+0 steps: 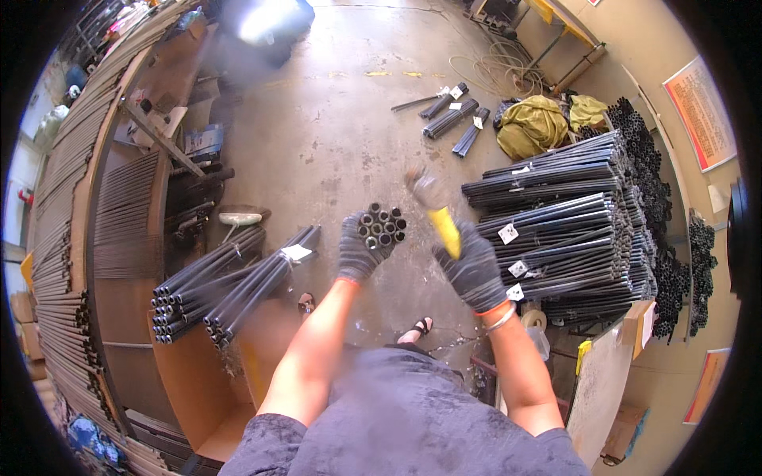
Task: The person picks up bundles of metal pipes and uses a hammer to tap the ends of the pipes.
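My left hand [359,252], in a dark striped work glove with an orange cuff, is wrapped round the side of a bundle of black tubes [382,225]. The bundle stands on end, its round open ends facing up at me. To its right my right hand [472,270], gloved alike, grips the yellow handle of a hammer [444,230]. The hammer's head is smeared by motion and points up and away, apart from the tubes. How far the bundle reaches down is hidden below its top ends.
A tall stack of tied tubes [548,238] lies to my right. Tube bundles [266,274] rest at the left above a cardboard box [186,381]. Further off are small bundles [450,119] and yellow-green sacks [532,127]. Loaded shelving [95,198] lines the left side.
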`<state>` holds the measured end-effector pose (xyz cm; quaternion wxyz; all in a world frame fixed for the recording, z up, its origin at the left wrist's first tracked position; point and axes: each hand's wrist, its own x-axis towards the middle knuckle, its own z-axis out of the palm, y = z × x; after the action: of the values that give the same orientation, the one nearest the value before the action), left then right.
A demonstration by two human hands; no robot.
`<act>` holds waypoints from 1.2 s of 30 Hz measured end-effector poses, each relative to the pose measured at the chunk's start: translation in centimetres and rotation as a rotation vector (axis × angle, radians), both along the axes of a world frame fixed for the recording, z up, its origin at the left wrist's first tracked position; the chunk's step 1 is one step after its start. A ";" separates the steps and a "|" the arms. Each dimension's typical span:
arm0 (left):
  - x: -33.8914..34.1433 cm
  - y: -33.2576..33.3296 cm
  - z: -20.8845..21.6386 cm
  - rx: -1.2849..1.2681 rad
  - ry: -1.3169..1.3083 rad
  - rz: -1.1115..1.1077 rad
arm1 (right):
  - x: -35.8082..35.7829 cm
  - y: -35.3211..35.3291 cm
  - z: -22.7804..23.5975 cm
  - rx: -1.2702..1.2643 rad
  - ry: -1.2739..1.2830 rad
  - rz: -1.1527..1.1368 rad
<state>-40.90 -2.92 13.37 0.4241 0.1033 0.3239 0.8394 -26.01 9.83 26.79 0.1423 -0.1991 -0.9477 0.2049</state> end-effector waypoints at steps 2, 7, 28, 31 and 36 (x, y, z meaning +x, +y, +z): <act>-0.5 -0.5 -1.9 -0.118 0.156 0.005 | -1.5 -1.6 4.7 -0.154 0.321 -0.001; -0.6 -0.3 0.4 -0.043 -0.001 -0.059 | -0.7 -3.4 -0.4 -0.290 0.664 -0.187; 0.2 -2.7 -3.4 -0.017 0.199 0.026 | -3.8 -1.4 0.0 -0.202 0.095 -0.042; 0.4 -2.6 -4.6 -0.154 0.336 0.138 | -4.4 -3.3 4.7 -0.409 0.455 -0.034; -0.1 -2.4 -2.6 0.267 -0.446 -0.037 | -1.4 -2.6 -6.6 -0.067 0.046 -0.034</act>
<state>-41.04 -5.32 10.82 0.4831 -0.0233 0.1067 0.8687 -27.36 7.18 20.16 0.1608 -0.2152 -0.9333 0.2384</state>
